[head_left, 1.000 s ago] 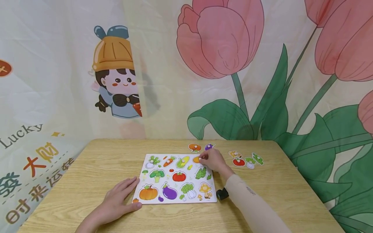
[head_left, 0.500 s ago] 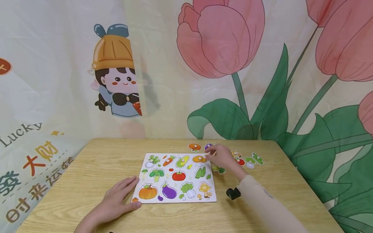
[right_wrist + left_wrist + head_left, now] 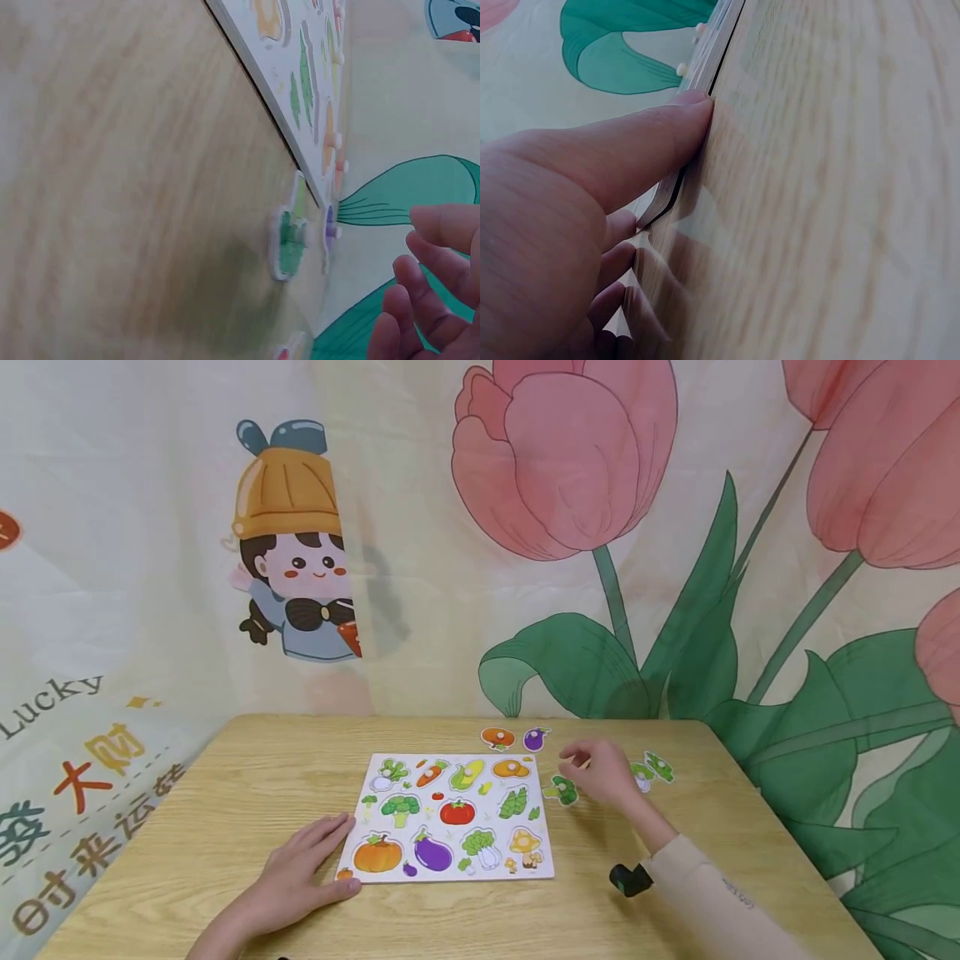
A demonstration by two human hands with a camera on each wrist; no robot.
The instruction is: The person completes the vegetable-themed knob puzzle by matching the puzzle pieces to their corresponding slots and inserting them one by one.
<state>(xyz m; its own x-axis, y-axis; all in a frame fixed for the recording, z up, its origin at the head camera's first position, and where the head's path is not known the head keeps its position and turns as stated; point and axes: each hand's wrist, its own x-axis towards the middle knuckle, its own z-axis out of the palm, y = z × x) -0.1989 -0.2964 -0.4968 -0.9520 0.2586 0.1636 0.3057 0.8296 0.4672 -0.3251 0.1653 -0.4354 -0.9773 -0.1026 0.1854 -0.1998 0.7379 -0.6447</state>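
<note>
A white vegetable puzzle board point(image 3: 442, 835) lies on the table, with knobbed pieces along its back row. My left hand point(image 3: 303, 864) rests at its front left corner, thumb point(image 3: 656, 139) against the front edge and fingers along the left side. My right hand point(image 3: 603, 772) is raised right of the board, fingers loosely bent and apart, holding nothing. Close by on the table lies a broccoli piece point(image 3: 561, 790), also in the right wrist view point(image 3: 291, 244). Behind the right hand, two leafy green pieces point(image 3: 658, 767) show; the tomato and mushroom pieces are hidden in the head view.
Behind the board lie a pumpkin piece point(image 3: 497, 738) and an eggplant piece point(image 3: 536, 739). A printed cloth point(image 3: 420, 568) hangs behind the wooden table point(image 3: 225, 793). A black device point(image 3: 630, 880) sits at the right wrist.
My right hand has let go of the orange piece at the board's back right and moved right, off the board. The broccoli piece has come into view. The left hand stays put.
</note>
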